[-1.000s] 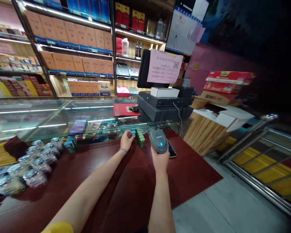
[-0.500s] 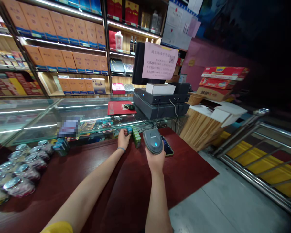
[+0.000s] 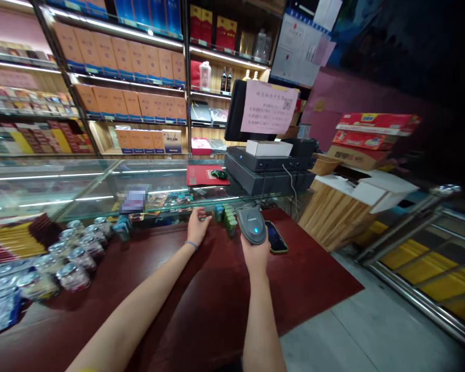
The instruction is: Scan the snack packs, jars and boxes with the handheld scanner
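Observation:
My right hand [image 3: 257, 253] is wrapped round the handle of a dark grey barcode scanner [image 3: 251, 226], whose blue light is lit. Just left of the scanner, small green canisters [image 3: 229, 221] stand in a row, with a blue one [image 3: 219, 213] beside them. My left hand [image 3: 199, 227], a band on its wrist, rests low over the dark red tabletop, left of the blue canister and apart from it. Its fingers are loosely bent with the thumb apart, and nothing shows in them. A phone [image 3: 277, 238] lies right of the scanner.
Lidded glass jars [image 3: 73, 276] and more small blue canisters [image 3: 123, 228] stand on the left. Behind the dark red table [image 3: 201, 315] is a glass display counter [image 3: 96, 181] with a mouse [image 3: 219, 174] and a monitor [image 3: 238, 116]. A metal railing [image 3: 406, 268] runs at the right.
My left hand has come away from the blue canister, which now stands next to the green ones. The view has swung left; my right hand still holds the scanner.

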Motion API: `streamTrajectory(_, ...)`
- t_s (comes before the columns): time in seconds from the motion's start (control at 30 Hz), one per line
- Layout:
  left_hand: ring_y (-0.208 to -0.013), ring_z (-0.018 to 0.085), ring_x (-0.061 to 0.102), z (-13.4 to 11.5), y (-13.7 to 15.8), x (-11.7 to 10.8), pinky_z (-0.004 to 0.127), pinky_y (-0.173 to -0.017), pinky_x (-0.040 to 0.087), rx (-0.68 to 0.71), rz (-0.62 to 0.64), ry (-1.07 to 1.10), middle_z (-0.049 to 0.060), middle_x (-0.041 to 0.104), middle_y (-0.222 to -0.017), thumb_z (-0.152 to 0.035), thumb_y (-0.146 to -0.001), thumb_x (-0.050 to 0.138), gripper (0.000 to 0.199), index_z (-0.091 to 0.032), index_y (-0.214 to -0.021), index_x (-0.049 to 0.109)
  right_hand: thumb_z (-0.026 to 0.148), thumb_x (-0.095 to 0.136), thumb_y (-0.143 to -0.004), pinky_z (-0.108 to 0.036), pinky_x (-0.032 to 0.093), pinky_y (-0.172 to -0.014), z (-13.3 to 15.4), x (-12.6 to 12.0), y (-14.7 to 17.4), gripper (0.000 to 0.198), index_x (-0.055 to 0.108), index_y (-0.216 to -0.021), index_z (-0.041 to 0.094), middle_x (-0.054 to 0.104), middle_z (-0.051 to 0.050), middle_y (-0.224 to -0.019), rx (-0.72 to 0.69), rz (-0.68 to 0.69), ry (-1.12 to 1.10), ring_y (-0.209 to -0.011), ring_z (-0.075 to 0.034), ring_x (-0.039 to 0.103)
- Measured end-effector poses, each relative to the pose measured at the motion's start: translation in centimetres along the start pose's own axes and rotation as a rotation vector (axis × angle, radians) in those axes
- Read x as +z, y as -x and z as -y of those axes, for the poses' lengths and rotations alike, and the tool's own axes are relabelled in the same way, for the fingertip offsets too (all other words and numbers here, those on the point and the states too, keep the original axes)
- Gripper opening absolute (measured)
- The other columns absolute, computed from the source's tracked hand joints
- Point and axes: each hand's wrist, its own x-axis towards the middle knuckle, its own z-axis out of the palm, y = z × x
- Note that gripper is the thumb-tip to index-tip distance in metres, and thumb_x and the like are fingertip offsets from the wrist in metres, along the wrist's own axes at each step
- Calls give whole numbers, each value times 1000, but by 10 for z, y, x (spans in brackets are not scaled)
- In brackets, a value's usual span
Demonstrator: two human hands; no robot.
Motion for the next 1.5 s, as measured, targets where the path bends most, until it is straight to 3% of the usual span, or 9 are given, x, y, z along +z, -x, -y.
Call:
streamTrajectory(0.2, -89, 19, 66, -27, 14, -83, 36, -85, 57, 89, -110, -52, 5, 63, -98, -31, -79, 75, 38, -19, -112, 60, 47, 69, -73, -37, 56, -68, 14, 9, -2, 40, 58, -101, 20, 74, -12, -82, -103, 24, 48, -75, -30, 74)
streamTrajectory(0.43, -107, 24, 62, -27, 31, -182, 40, -89, 57, 107, -367, -185, 10, 62, -112, -33, -81, 73, 39, -19, -115, 61, 50, 65, -74, -36, 54, -62, 32, 20, -5, 43, 59, -103, 18, 73, -13, -77, -266, 115, 158, -68, -31, 73)
streamTrajectory(0.6, -120, 29, 56, -24, 40, -225, 48, -106, 48, 149, -484, -372, 13, 58, -122, -28, -82, 72, 46, -19, -125, 60, 50, 65, -77, -34, 52, -58, 44, 31, -6, 41, 58, -102, 18, 72, -12, -71, -354, 178, 217, -65, -32, 72)
streamTrajectory(0.73, -134, 31, 48, -21, 40, -236, 51, -120, 33, 176, -472, -408, 14, 56, -136, -22, -81, 72, 57, -21, -135, 55, 47, 65, -79, -33, 50, -58, 49, 50, -5, 37, 59, -102, 19, 72, -10, -72, -445, 214, 232, -63, -30, 71)
streamTrajectory(0.9, -143, 31, 41, -7, 35, -239, 51, -124, 27, 129, -419, -386, 14, 52, -146, -19, -81, 71, 59, -23, -138, 56, 47, 66, -78, -35, 52, -59, 47, 71, 5, 41, 60, -105, 16, 70, -10, -70, -516, 240, 221, -62, -29, 69)
streamTrajectory(1.1, -133, 30, 51, 10, 33, -244, 50, -119, 34, 80, -403, -399, 13, 59, -134, -16, -81, 68, 49, -21, -129, 59, 44, 67, -78, -35, 55, -61, 40, 75, 23, 43, 61, -112, 17, 72, -9, -72, -489, 335, 150, -65, -29, 72)
streamTrajectory(1.3, -113, 26, 57, 7, 33, -245, 45, -109, 42, 67, -473, -422, 11, 62, -114, -17, -87, 60, 25, -20, -112, 59, 43, 68, -77, -35, 57, -65, 38, 72, 35, 45, 60, -114, 18, 75, -10, -77, -478, 395, 78, -68, -29, 74)
streamTrajectory(1.4, -108, 23, 58, 0, 35, -242, 40, -106, 44, 50, -450, -330, 10, 62, -112, -24, -91, 60, 18, -21, -109, 60, 42, 68, -78, -35, 56, -65, 41, 68, 41, 44, 59, -114, 19, 74, -9, -77, -450, 422, 78, -68, -29, 73)
streamTrajectory(1.5, -104, 20, 60, -6, 39, -238, 37, -100, 49, -22, -376, -74, 7, 63, -110, -33, -92, 63, 26, -22, -115, 59, 40, 67, -78, -34, 56, -65, 44, 64, 45, 37, 58, -108, 21, 74, -7, -77, -441, 452, 59, -69, -28, 73)
